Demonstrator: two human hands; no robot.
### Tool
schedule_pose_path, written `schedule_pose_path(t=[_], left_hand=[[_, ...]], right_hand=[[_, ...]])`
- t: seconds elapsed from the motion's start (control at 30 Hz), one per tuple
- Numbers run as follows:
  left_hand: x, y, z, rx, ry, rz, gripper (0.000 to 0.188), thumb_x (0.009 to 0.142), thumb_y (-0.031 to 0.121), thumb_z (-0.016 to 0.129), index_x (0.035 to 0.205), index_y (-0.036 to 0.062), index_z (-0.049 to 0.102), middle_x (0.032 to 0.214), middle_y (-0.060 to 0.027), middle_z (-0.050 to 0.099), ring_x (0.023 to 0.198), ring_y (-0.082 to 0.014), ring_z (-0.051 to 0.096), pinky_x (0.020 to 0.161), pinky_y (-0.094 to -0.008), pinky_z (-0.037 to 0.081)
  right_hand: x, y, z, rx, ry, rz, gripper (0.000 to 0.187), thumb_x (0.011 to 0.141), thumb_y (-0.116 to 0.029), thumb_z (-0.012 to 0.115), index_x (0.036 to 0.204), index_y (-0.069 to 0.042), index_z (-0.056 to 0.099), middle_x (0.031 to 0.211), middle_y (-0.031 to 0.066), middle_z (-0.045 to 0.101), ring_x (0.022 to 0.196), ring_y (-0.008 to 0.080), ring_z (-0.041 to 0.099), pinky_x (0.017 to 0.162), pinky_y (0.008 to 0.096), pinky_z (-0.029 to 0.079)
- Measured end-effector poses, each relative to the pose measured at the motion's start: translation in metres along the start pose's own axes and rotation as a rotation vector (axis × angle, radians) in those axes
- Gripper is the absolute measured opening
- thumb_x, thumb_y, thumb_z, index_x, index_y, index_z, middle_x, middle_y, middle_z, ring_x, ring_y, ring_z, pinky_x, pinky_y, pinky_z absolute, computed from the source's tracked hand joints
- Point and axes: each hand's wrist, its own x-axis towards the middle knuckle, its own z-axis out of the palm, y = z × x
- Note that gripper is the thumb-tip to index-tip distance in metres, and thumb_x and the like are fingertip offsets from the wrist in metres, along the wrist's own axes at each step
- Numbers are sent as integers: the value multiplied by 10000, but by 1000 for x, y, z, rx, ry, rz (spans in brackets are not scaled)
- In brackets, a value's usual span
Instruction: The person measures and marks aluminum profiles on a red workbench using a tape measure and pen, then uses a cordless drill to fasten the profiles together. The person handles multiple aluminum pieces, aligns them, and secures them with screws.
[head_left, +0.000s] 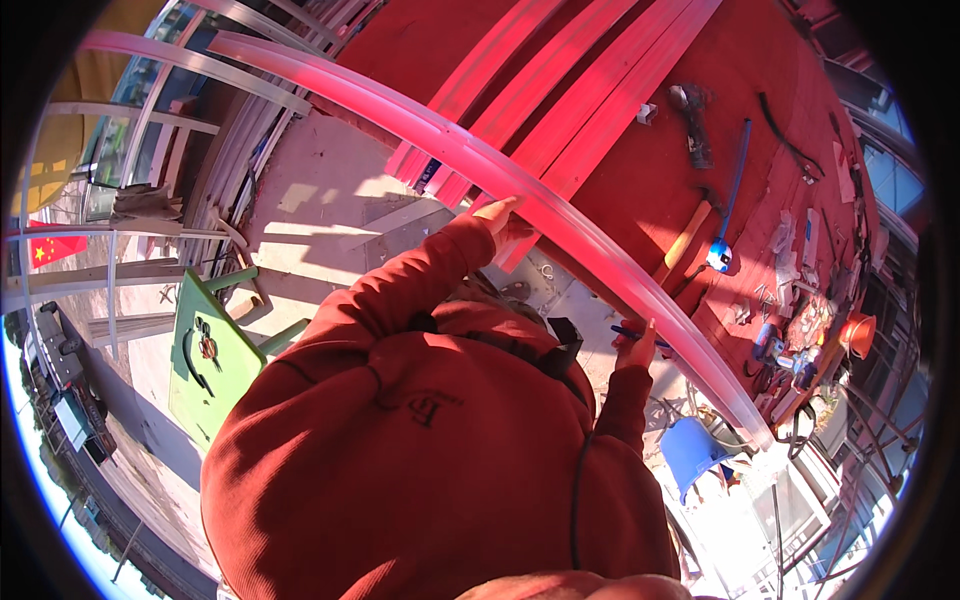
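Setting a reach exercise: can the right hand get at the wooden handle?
Probably yes: the wooden handle lies uncovered, though the right hand, holding a slim blue thing, must cross the strip between them.

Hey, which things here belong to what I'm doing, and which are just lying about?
Likely in use:
long strip
slim blue object at your right fingers

Apparently lying about:
wooden-handled tool
dark tool
blue tool
orange container
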Motion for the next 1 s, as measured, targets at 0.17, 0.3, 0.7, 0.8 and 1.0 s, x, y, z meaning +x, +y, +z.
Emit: schedule_pose_path(t=[0.17,0.3,0.7,0.8,1.0], left_hand=[[-18,5,-5,31,-23,-55,342,996,325,576,1209,62,625,1107,-106,705,979,-260,687,868,-427,552],[-29,14,-28,145,-39,-78,430,991,375,596,1270,47,585,1171,-116,679,1031,-271,671,869,-435,542],[-78,150,-90,1186,576,1067,405,771,133,785,1147,61,653,1120,-113,679,1033,-266,651,903,-363,524],[-76,215,-110,1760,497,1176,629,728,235,806,1299,119,568,1409,-140,507,1320,-338,465,1088,-444,395],[-50,311,-116,2514,70,484,1032,614,482,857,1490,185,397,1534,-111,397,1465,-322,299,1180,-609,171]], right_hand=[[-38,-7,82,-546,-401,-194,335,981,-292,551,807,-12,611,691,116,673,440,133,513,434,269,405],[-56,-36,140,-468,-547,-310,221,933,-132,514,777,-6,605,721,103,678,466,113,500,473,264,400],[-50,-85,256,-794,-783,-785,206,902,-66,488,1022,-32,652,838,109,682,787,273,664,725,347,514],[-59,-68,296,-882,-725,-945,272,881,-68,569,1143,-79,645,967,139,687,879,336,682,755,406,541],[-63,-24,349,-1114,-619,-1109,673,785,-213,748,1372,-28,475,1356,204,539,1026,413,649,820,448,563]])
